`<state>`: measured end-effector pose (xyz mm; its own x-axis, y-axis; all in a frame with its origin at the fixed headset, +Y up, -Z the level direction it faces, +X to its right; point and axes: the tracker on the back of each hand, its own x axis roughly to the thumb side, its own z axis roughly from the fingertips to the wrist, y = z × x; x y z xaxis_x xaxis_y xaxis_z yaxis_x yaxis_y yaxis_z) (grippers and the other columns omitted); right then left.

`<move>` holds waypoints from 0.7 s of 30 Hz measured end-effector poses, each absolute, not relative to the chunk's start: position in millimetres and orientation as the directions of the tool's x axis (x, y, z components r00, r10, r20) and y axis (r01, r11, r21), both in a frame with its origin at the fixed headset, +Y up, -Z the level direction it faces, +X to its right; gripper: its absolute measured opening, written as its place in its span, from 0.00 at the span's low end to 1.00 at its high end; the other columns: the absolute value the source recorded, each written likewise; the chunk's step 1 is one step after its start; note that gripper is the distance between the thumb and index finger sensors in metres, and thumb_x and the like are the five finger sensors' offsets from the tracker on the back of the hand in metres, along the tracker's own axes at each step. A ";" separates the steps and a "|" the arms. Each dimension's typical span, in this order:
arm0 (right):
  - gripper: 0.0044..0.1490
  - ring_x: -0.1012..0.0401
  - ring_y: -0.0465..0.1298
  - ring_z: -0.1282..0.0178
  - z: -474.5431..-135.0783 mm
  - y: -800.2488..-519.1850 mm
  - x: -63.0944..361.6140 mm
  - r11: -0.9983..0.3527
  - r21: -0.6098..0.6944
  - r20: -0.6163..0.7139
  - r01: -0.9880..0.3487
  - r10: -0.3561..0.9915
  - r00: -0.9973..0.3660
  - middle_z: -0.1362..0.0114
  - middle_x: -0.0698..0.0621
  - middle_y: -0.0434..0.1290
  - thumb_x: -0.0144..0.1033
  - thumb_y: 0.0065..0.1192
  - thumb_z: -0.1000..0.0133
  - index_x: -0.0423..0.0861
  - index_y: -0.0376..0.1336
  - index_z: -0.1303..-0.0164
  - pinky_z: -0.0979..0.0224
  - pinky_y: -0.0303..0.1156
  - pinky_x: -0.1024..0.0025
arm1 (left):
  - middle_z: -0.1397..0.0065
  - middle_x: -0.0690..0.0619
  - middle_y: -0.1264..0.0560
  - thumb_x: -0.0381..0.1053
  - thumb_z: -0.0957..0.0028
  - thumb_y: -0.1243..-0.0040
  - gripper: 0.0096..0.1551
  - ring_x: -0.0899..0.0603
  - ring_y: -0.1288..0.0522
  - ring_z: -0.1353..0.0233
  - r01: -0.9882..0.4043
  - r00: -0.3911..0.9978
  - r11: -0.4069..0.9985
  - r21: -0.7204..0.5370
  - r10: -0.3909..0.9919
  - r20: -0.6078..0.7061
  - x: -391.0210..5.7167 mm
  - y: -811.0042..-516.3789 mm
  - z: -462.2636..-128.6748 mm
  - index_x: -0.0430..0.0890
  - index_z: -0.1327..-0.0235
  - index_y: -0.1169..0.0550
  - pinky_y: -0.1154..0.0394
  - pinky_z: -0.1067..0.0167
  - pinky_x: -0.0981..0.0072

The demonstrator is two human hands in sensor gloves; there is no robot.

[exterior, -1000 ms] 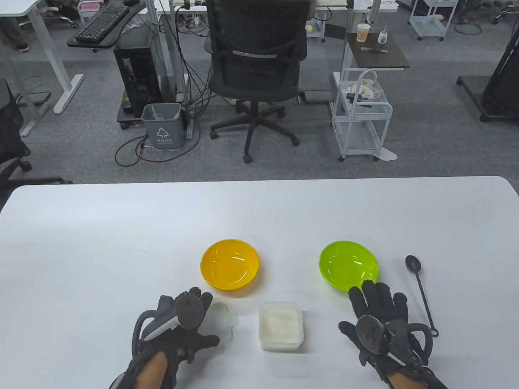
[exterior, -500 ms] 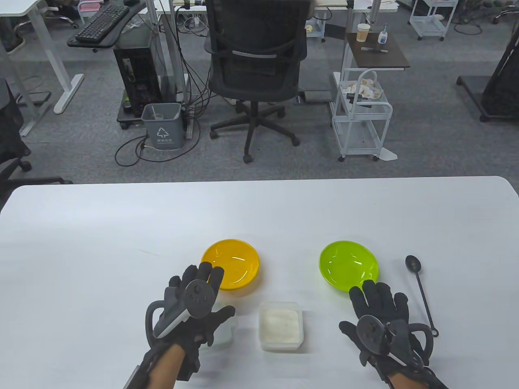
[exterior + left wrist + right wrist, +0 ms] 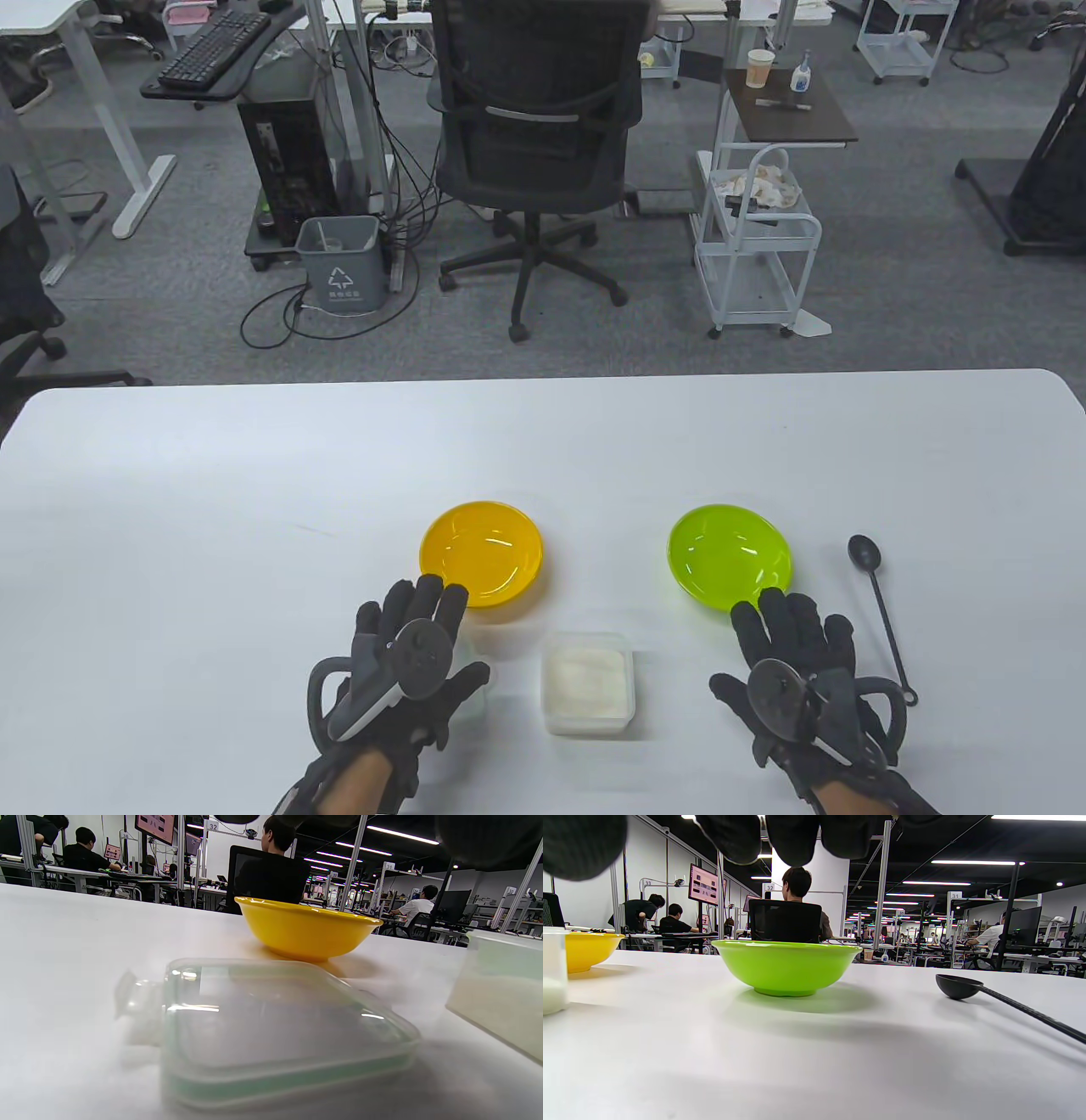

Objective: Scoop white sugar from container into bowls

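Note:
An open clear container of white sugar (image 3: 588, 692) sits at the table's near middle; its corner shows in the left wrist view (image 3: 500, 993). Its clear lid (image 3: 275, 1035) lies flat on the table left of it. My left hand (image 3: 416, 628) is spread open over the lid, hiding most of it in the table view (image 3: 472, 703), and holds nothing. An empty yellow bowl (image 3: 481, 553) stands just beyond that hand. My right hand (image 3: 789, 632) lies open with fingers spread, just short of the empty green bowl (image 3: 730, 556). A black long-handled spoon (image 3: 878, 603) lies to its right.
The white table (image 3: 254, 509) reaches to its far edge, with an office chair (image 3: 534, 153) and a white cart (image 3: 755, 246) on the floor beyond. In the right wrist view the green bowl (image 3: 787, 967) stands ahead and the spoon's bowl (image 3: 956, 986) to the right.
My left hand has moved forward and right from beside the lid to over it, fingers spread, then settled slightly back. The right hand, bowls, container and spoon have not moved.

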<state>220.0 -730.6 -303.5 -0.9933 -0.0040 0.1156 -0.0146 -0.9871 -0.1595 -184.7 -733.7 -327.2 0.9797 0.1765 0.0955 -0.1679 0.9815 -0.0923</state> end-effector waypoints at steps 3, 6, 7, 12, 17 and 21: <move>0.52 0.44 0.50 0.09 -304.1 -731.7 221.1 -0.988 -0.151 0.108 -0.014 -0.002 -0.994 0.10 0.46 0.46 0.71 0.55 0.51 0.60 0.47 0.18 0.16 0.45 0.36 | 0.11 0.61 0.58 0.76 0.59 0.46 0.54 0.40 0.55 0.09 -0.174 0.978 0.980 -0.093 0.183 0.098 -184.8 -733.0 -325.9 0.66 0.19 0.50 0.62 0.19 0.37; 0.52 0.44 0.50 0.09 -305.2 -732.0 222.9 -0.989 -0.145 0.094 -0.016 0.002 -0.996 0.10 0.46 0.46 0.71 0.55 0.51 0.61 0.47 0.18 0.15 0.45 0.36 | 0.11 0.61 0.58 0.76 0.59 0.46 0.54 0.39 0.55 0.09 -0.158 0.981 0.983 -0.090 0.167 0.103 -185.3 -732.7 -325.4 0.66 0.19 0.51 0.62 0.19 0.37; 0.52 0.44 0.50 0.10 -305.6 -731.6 223.6 -0.989 -0.145 0.089 -0.019 0.006 -0.996 0.10 0.46 0.46 0.71 0.55 0.51 0.61 0.47 0.18 0.15 0.45 0.36 | 0.11 0.61 0.58 0.76 0.59 0.46 0.54 0.39 0.55 0.09 -0.157 0.981 0.983 -0.092 0.166 0.103 -185.4 -732.6 -325.2 0.66 0.19 0.51 0.62 0.19 0.37; 0.51 0.45 0.56 0.11 -310.0 -727.2 234.2 -0.984 -0.166 0.005 -0.060 0.060 -0.998 0.11 0.45 0.49 0.70 0.55 0.50 0.59 0.48 0.18 0.16 0.50 0.38 | 0.11 0.60 0.59 0.76 0.59 0.46 0.54 0.39 0.56 0.09 -0.159 0.979 0.980 -0.118 0.172 0.110 -184.6 -732.0 -322.5 0.66 0.19 0.50 0.62 0.19 0.37; 0.51 0.45 0.59 0.13 -323.9 -720.6 260.6 -0.982 -0.143 -0.147 -0.122 0.143 -0.979 0.12 0.45 0.52 0.69 0.56 0.50 0.59 0.49 0.19 0.17 0.53 0.40 | 0.11 0.60 0.59 0.76 0.59 0.46 0.54 0.39 0.56 0.09 -0.148 0.980 0.983 -0.110 0.161 0.120 -182.3 -730.6 -321.2 0.66 0.18 0.50 0.63 0.19 0.37; 0.51 0.44 0.60 0.14 -337.7 -718.7 289.3 -0.986 -0.111 -0.288 -0.127 0.154 -0.945 0.13 0.44 0.52 0.68 0.58 0.50 0.58 0.49 0.19 0.17 0.55 0.41 | 0.11 0.60 0.59 0.76 0.59 0.46 0.54 0.39 0.56 0.09 -0.121 0.982 0.985 -0.120 0.136 0.127 -179.8 -732.5 -321.4 0.66 0.18 0.51 0.63 0.20 0.37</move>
